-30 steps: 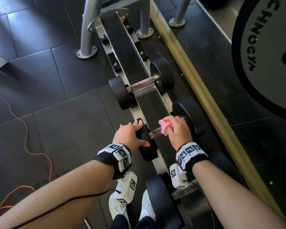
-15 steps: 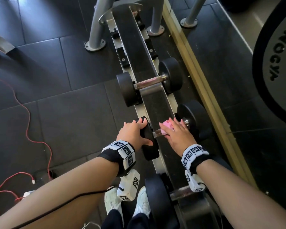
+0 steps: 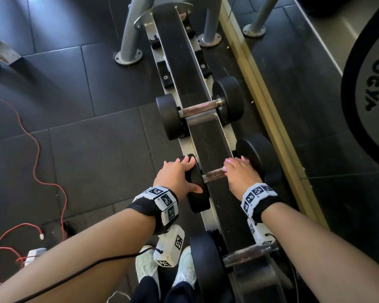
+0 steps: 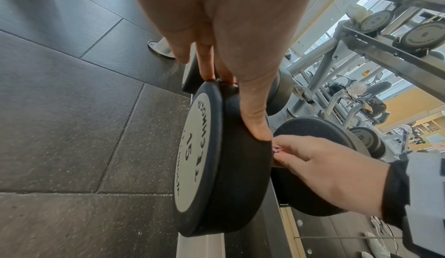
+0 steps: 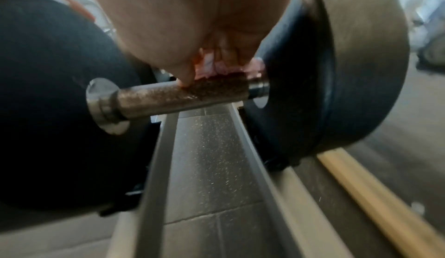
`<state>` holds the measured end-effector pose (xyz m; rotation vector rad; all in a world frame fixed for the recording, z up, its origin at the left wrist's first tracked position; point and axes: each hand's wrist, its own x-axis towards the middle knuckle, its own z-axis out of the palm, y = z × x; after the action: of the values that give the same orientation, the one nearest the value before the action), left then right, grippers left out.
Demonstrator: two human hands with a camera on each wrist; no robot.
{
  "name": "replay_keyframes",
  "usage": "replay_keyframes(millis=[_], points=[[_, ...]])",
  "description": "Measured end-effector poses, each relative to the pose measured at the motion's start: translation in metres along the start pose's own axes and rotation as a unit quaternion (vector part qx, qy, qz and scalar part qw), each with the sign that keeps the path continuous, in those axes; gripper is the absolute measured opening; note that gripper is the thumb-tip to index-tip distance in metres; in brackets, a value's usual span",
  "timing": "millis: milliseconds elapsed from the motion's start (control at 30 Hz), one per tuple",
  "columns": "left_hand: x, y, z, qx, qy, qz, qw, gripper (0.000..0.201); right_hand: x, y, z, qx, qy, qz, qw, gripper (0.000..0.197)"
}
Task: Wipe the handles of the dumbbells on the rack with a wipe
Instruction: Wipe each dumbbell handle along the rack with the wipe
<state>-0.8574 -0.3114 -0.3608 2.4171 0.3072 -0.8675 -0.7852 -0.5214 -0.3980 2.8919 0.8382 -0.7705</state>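
Hands on one dumbbell [image 3: 253,154] — right hand [image 3: 242,174] presses wipe [image 5: 211,68] onto handle [image 3: 214,174]

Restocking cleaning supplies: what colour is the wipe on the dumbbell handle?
Pink. The wipe shows best in the right wrist view, pressed on the handle under the right hand.

Gym, free-weights area: dark rubber floor tiles [image 3: 96,149]; steel dumbbell rack [image 3: 179,51] carrying round black dumbbells [image 3: 199,110]; large weight plate [image 3: 370,95] alongside; further racks and exercise machines [image 4: 356,98] behind.
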Motion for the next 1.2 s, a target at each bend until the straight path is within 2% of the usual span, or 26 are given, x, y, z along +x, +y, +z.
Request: replay_keyframes(millis=[200,300,367,433,467,533,600,667,733,800,867,933,1033,1067,1133,1200], points=[[-0.001,0.0,0.0,-0.003,0.003,0.004,1.0,0.099,-0.004,-0.01,0.002,0.119,-0.007,-0.057,0.991,0.061],[-0.002,0.0,0.0,-0.006,0.012,0.01,1.0,0.098,0.003,0.003,-0.008,0.154,0.001,-0.038,0.987,0.059],[-0.003,-0.001,0.001,-0.008,0.016,0.014,1.0,0.097,0.013,0.008,-0.015,0.125,0.006,-0.019,0.992,0.05],[-0.003,-0.001,0.0,-0.014,0.018,0.015,1.0,0.097,0.019,0.001,-0.017,0.053,-0.057,0.005,0.997,0.04],[-0.004,-0.001,0.0,-0.015,0.018,0.016,1.0,0.097,0.019,-0.004,-0.016,0.028,-0.063,0.014,0.997,0.038],[-0.005,-0.001,0.001,-0.015,0.019,0.018,1.0,0.097,0.012,-0.015,-0.01,0.042,-0.022,0.024,0.999,0.035],[-0.006,-0.001,0.0,-0.017,0.02,0.02,0.999,0.097,0.004,-0.025,-0.005,0.117,0.026,0.005,0.993,0.037],[-0.007,0.0,0.0,-0.023,0.019,0.019,0.999,0.097,-0.001,-0.029,-0.005,0.224,0.029,0.004,0.974,0.039],[-0.007,0.0,0.0,-0.023,0.016,0.019,0.999,0.097,0.003,-0.021,-0.016,0.308,0.039,0.05,0.949,0.038],[-0.006,-0.001,-0.001,-0.025,0.016,0.018,0.999,0.097,0.011,-0.007,-0.024,0.257,0.06,0.074,0.962,0.032],[-0.006,-0.001,0.0,-0.03,0.018,0.017,0.999,0.097,0.014,-0.003,-0.026,0.175,-0.004,0.087,0.981,0.029],[-0.005,-0.002,0.0,-0.033,0.018,0.015,0.999,0.097,0.01,-0.011,-0.015,0.143,-0.029,0.088,0.985,0.038],[-0.004,-0.001,0.0,-0.033,0.016,0.012,0.999,0.098,-0.006,-0.031,0.001,0.212,0.056,0.067,0.973,0.043],[-0.004,-0.001,0.0,-0.032,0.016,0.012,0.999,0.098,-0.01,-0.037,0.005,0.238,0.065,0.05,0.968,0.045],[-0.004,-0.002,0.001,-0.032,0.018,0.01,0.999,0.098,-0.014,-0.048,0.008,0.262,0.055,0.023,0.963,0.047],[-0.004,-0.002,0.001,-0.03,0.018,0.007,0.999,0.099,-0.017,-0.05,0.004,0.319,0.033,0.029,0.947,0.042]])
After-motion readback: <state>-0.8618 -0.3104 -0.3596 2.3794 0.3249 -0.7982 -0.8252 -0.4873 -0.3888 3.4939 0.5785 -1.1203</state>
